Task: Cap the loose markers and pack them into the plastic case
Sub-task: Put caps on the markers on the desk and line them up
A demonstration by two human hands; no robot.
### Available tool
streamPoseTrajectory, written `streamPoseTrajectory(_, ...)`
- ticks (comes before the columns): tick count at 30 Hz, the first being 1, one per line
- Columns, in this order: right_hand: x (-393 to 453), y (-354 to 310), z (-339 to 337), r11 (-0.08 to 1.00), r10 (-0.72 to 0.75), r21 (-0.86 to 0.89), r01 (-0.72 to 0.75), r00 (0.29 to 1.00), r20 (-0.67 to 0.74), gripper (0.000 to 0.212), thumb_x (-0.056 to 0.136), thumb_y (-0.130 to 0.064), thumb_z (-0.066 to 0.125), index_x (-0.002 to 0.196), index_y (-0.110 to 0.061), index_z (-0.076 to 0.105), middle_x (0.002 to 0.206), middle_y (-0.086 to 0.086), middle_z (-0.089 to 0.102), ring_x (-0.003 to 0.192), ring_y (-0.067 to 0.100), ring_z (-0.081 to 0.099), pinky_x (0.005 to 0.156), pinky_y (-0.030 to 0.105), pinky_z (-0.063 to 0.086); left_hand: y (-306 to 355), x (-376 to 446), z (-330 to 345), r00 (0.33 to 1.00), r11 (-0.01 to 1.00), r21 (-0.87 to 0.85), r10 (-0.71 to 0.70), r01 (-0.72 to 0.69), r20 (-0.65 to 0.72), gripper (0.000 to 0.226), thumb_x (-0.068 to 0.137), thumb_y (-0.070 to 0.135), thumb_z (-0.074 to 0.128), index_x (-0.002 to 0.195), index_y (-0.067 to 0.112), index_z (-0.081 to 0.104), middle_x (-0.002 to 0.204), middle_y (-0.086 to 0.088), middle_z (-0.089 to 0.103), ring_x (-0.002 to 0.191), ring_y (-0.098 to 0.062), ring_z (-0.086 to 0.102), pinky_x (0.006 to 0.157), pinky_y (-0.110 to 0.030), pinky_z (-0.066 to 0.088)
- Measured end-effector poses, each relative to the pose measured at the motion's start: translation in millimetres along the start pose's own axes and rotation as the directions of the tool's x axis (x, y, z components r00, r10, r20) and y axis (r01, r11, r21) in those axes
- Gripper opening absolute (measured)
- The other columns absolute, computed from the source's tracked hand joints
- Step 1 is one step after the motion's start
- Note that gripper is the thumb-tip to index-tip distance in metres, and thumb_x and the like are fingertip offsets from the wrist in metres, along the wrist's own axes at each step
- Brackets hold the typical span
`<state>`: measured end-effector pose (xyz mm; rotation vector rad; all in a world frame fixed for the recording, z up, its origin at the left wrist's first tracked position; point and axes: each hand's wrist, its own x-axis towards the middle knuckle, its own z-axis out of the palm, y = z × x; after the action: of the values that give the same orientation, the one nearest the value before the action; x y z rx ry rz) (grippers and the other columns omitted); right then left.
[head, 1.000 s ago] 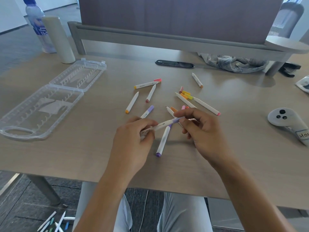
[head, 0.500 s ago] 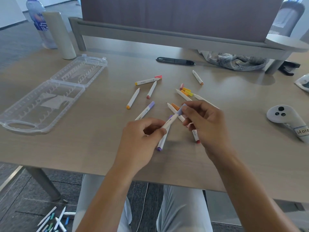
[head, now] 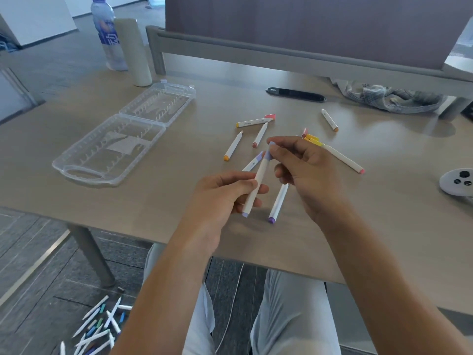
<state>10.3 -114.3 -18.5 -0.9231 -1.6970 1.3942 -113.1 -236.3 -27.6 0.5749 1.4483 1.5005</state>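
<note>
Marker (head: 256, 181) sits gripped in your left hand (head: 222, 198). Your right hand (head: 304, 172) pinches its lilac cap (head: 268, 154); case (head: 122, 139) lies open left.

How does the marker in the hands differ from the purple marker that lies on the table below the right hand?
The held marker is lifted off the table; the left hand grips its barrel and the right hand pinches its lilac upper end. The lying marker rests flat on the table, touched by no hand. The held marker's ends are pale lilac; the lying marker's visible end is deeper purple. Both have white barrels.
</note>
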Motion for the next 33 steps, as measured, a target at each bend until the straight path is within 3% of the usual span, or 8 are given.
streamPoseTrajectory(5, -4, -6, 0, 1.0, -0.014, -0.018, 0.014, 1.0, -0.003, 0.016, 0.102, -0.018, 0.065, 0.112, -0.023, 0.077, 0.094, -0.001, 0.079, 0.064, 0.013, 0.059, 0.063, 0.03, 0.049, 2, -4, -2, 1.0, 1.0, 0.008, 0.006, -0.006, 0.001, 0.016, 0.095, 0.008, 0.068, 0.11, 0.01, 0.074, 0.093, -0.01, 0.08, 0.073, -0.021, 0.072, 0.081, -0.037, 0.057)
streamPoseTrajectory(13, -11, -5, -4, 0.989, -0.072, -0.129, 0.069, 0.997, -0.021, 0.013, 0.099, -0.021, 0.07, 0.106, -0.029, 0.079, 0.09, -0.007, 0.079, 0.065, 0.01, 0.063, 0.066, 0.036, 0.053, -1, -7, -2, 0.999, 0.994, 0.096, 0.049, -0.048, -0.014, 0.012, 0.091, 0.007, 0.072, 0.101, 0.014, 0.076, 0.087, -0.007, 0.08, 0.073, -0.021, 0.074, 0.065, -0.025, 0.057)
streamPoseTrajectory(15, -12, -3, -4, 0.985, -0.076, -0.158, 0.071, 0.997, -0.026, 0.013, 0.098, -0.021, 0.07, 0.105, -0.029, 0.078, 0.09, -0.006, 0.079, 0.064, 0.013, 0.065, 0.064, 0.036, 0.053, -3, -8, -2, 0.997, 0.989, 0.134, 0.07, -0.066, -0.029, 0.012, 0.089, 0.009, 0.074, 0.098, 0.017, 0.078, 0.087, -0.005, 0.08, 0.077, -0.024, 0.075, 0.07, -0.029, 0.059)
streamPoseTrajectory(17, -14, 0, -6, 0.989, -0.059, -0.139, 0.057, 0.998, -0.01, 0.011, 0.098, -0.02, 0.07, 0.105, -0.027, 0.076, 0.089, -0.003, 0.079, 0.063, 0.015, 0.066, 0.063, 0.035, 0.051, -6, -8, -2, 0.996, 0.983, 0.165, 0.084, -0.076, -0.041, 0.012, 0.087, 0.012, 0.077, 0.093, 0.023, 0.079, 0.087, -0.005, 0.079, 0.083, -0.027, 0.075, 0.077, -0.037, 0.058)
streamPoseTrajectory(23, -18, 9, -9, 0.991, -0.044, -0.125, 0.046, 0.999, 0.021, 0.018, 0.096, -0.016, 0.074, 0.112, -0.025, 0.071, 0.086, 0.003, 0.08, 0.063, 0.019, 0.069, 0.062, 0.035, 0.05, -8, -9, 2, 0.993, 0.979, 0.18, 0.109, -0.098, -0.051, 0.015, 0.088, 0.012, 0.076, 0.085, 0.026, 0.081, 0.085, -0.012, 0.076, 0.072, -0.021, 0.069, 0.065, -0.035, 0.052)
streamPoseTrajectory(29, -13, 15, -10, 0.998, -0.01, -0.058, 0.007, 0.999, -0.036, 0.016, 0.098, -0.015, 0.07, 0.112, -0.022, 0.071, 0.084, 0.007, 0.078, 0.057, 0.015, 0.06, 0.06, 0.033, 0.046, -8, -9, -1, 0.994, 0.987, 0.122, 0.106, -0.102, -0.02, 0.021, 0.1, 0.014, 0.061, 0.098, 0.019, 0.082, 0.09, -0.01, 0.078, 0.073, -0.016, 0.071, 0.068, -0.025, 0.053)
streamPoseTrajectory(33, -11, 16, -12, 1.0, -0.017, -0.021, 0.016, 0.998, -0.064, 0.015, 0.097, -0.015, 0.071, 0.111, -0.023, 0.072, 0.085, 0.007, 0.078, 0.056, 0.016, 0.057, 0.059, 0.031, 0.044, -11, -7, -4, 0.994, 0.99, 0.11, 0.092, -0.086, -0.05, 0.021, 0.099, 0.015, 0.062, 0.097, 0.02, 0.082, 0.092, -0.011, 0.078, 0.073, -0.018, 0.07, 0.072, -0.032, 0.054)
